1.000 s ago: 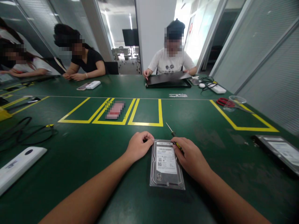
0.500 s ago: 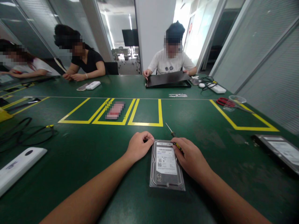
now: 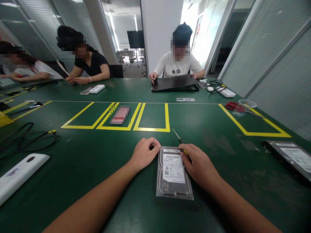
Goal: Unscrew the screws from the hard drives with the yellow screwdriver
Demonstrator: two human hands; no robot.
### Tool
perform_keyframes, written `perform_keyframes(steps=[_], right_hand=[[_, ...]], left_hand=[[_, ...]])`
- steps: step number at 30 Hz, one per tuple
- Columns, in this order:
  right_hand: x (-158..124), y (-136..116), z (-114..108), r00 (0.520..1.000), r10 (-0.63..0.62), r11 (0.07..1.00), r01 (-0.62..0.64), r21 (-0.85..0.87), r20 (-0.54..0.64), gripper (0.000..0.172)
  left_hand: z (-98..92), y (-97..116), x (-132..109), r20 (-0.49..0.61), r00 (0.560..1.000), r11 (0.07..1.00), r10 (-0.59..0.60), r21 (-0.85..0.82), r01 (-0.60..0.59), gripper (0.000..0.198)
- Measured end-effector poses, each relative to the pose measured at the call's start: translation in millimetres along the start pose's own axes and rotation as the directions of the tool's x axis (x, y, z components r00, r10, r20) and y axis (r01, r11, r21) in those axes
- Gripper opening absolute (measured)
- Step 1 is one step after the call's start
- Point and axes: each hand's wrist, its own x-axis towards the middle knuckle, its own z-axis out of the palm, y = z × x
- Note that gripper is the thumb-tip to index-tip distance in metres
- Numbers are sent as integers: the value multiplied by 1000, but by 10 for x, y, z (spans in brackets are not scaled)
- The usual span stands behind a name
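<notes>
A silver hard drive (image 3: 173,171) with a white label lies face up on the green table before me. At its far left corner is my left hand (image 3: 146,152), closed, the thumb and forefinger pinched on that corner. My right hand (image 3: 198,163) rests along the drive's right edge, its fingers wrapped around a screwdriver (image 3: 180,139) with a black and yellow handle. The screwdriver's thin shaft points away from me, up and to the left. Part of the handle is hidden under the right hand.
Another hard drive (image 3: 293,155) lies at right. Red-handled scissors (image 3: 233,106) and a clear plastic lid (image 3: 247,103) sit beyond. At left are a white power bank (image 3: 23,176) and black cable (image 3: 31,142). Across the table, a person (image 3: 178,64) handles a black panel (image 3: 175,83).
</notes>
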Motion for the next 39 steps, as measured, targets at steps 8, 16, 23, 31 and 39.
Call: perform_keyframes(steps=[8,16,23,31,39], right_hand=[[-8,9,-11,999,-18,996,14,-86,-42,27],[52,34,-192,968,-163,986,153,-70,-190,33],[223,-187,-455,947,-227,969,244,49,-227,33],[454,-558,-715,911,-205,964,252,89,-359,25],[559,-784,-721,871,-219,962,268,52,-439,34]], left_hand=[[-100,30,-57,46,998,999,38,22,-39,12],[-84,60,-136,69,990,985,122,114,-130,20],[-76,66,-151,95,986,979,134,142,-146,22],[-81,66,-142,107,986,976,131,161,-147,24],[-65,34,-140,96,985,973,142,168,-157,23]])
